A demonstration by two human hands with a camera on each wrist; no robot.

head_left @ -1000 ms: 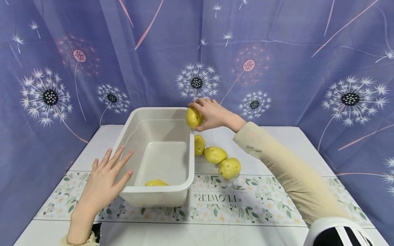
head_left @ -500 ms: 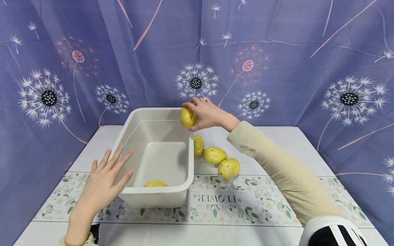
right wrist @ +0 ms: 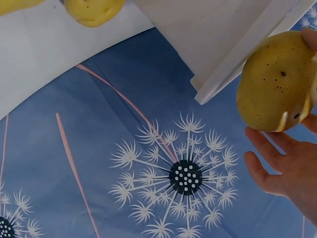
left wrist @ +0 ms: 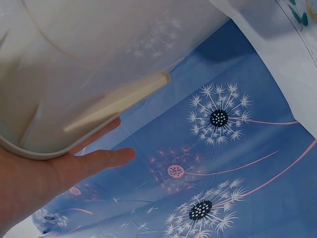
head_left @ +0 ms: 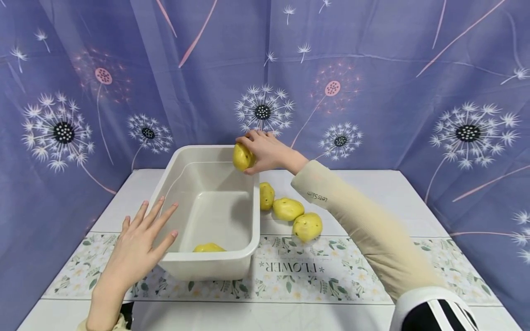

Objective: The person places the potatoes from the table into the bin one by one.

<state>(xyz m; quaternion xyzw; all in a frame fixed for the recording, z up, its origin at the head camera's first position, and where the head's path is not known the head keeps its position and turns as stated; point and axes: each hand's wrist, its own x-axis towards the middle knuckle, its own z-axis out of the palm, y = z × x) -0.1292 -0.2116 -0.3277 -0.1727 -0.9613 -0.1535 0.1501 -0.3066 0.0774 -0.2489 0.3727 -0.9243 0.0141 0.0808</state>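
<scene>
My right hand (head_left: 267, 151) grips a yellow potato (head_left: 243, 157) over the far right corner of a pale grey bin (head_left: 225, 256). The right wrist view shows this speckled potato (right wrist: 277, 82) held by the fingers of my right hand (right wrist: 292, 166), close to the bin's rim (right wrist: 237, 59). My left hand (head_left: 134, 248) lies with fingers spread against the bin's left rim; in the left wrist view, my left hand (left wrist: 44, 181) is at the rim's outer side. Inside the bin, near its front wall, one yellow potato (head_left: 209, 248) is partly visible.
Right of the bin, three potatoes lie on the white table: one by the wall (head_left: 267, 196), one in the middle (head_left: 288, 209), one nearer (head_left: 308, 226). A floral strip (head_left: 356, 271) crosses the table. A purple dandelion curtain (head_left: 207, 92) stands behind and at both sides.
My right hand has moved left with its potato, from the bin's right rim to just inside the far right corner. My left hand has stayed nearly in place.
</scene>
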